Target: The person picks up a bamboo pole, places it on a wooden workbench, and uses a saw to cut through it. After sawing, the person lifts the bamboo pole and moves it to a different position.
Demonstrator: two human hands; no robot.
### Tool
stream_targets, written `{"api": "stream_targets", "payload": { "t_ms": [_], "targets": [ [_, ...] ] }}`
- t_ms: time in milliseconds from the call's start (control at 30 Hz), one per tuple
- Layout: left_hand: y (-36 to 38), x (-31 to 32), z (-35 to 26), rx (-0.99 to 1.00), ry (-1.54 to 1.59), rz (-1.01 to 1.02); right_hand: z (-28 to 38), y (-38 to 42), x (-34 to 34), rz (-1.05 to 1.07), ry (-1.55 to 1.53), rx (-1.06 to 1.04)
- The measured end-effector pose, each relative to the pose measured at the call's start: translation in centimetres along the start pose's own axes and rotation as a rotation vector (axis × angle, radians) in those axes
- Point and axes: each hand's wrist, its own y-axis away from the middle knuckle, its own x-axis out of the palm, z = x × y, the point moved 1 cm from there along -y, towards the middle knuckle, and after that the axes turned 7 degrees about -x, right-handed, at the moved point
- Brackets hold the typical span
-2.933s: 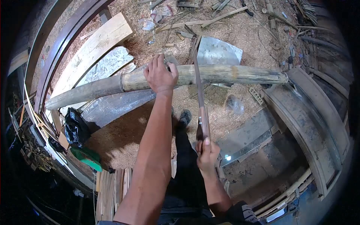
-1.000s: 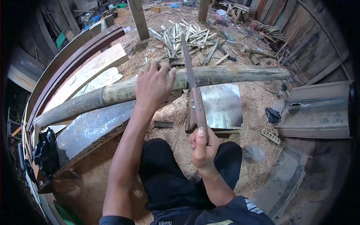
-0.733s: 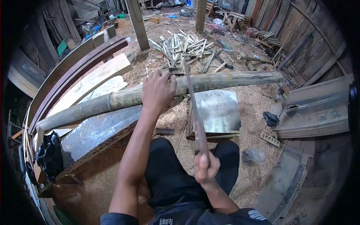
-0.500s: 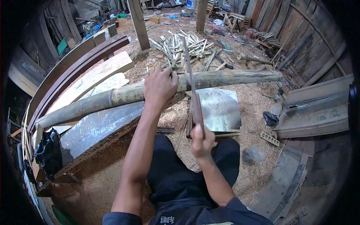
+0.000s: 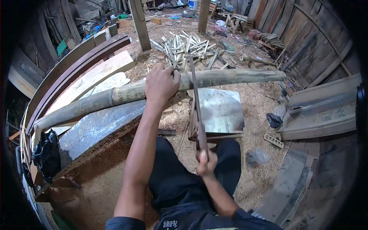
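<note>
A long bamboo pole (image 5: 234,76) lies crosswise in front of me, its left part over a slanted wooden beam (image 5: 103,124). My left hand (image 5: 162,84) is closed over the top of the pole near its middle. Just right of that hand, a handsaw (image 5: 197,111) crosses the bamboo, its narrow blade pointing away from me and seen nearly edge-on. My right hand (image 5: 207,162) is wrapped round the saw's handle, close above my right thigh. Whether the teeth have cut into the bamboo cannot be made out.
Beyond the pole is a heap of split sticks (image 5: 188,48) beside a wooden post (image 5: 140,25). A shiny sheet (image 5: 219,109) lies under the pole. Planks (image 5: 99,71) and a black plastic bag (image 5: 46,153) are on the left. Sawdust covers the floor.
The saw and my right hand have been drawn back towards me, so the blade tip now sits nearer the pole. My left hand keeps its place on the bamboo.
</note>
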Motion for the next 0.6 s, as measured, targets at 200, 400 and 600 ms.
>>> {"api": "stream_targets", "payload": {
  "t_ms": [200, 400, 600],
  "targets": [
    [-0.1, 0.2, 0.1, -0.027, 0.02, 0.036, -3.1, -6.4, 3.2, -0.018, -0.098, 0.081],
    [-0.1, 0.5, 0.2, 0.004, -0.009, -0.025, -3.4, 0.6, 0.5, 0.039, -0.085, 0.165],
    [0.1, 0.2, -0.1, -0.021, 0.026, -0.005, -2.9, -8.8, 2.9, -0.018, -0.19, 0.09]
  ]
}}
